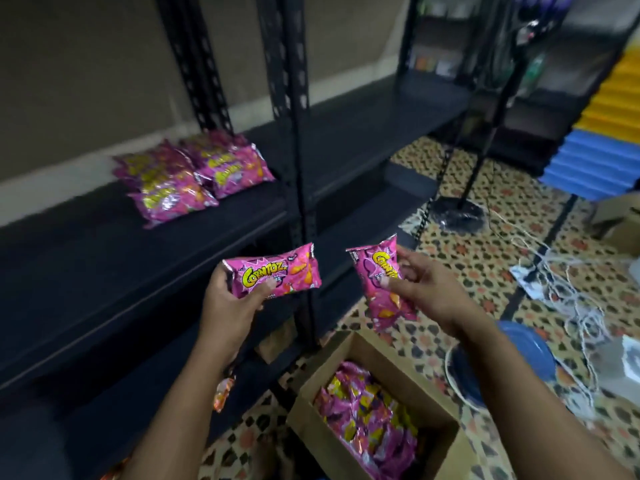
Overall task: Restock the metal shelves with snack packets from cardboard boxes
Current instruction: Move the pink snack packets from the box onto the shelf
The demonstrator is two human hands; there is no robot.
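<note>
head cam, looks fwd-down, close

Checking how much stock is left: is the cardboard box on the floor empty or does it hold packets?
It holds packets. The open cardboard box shows a heap of pink snack packets inside.

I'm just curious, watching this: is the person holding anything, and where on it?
Yes. The left hand grips one pink snack packet at its left end; the right hand pinches another packet by its right edge.

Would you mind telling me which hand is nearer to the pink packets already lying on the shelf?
Left. The left hand, holding a packet, is just below and right of the shelved packets; the right hand, holding another, is farther right, above the cardboard box.
</note>
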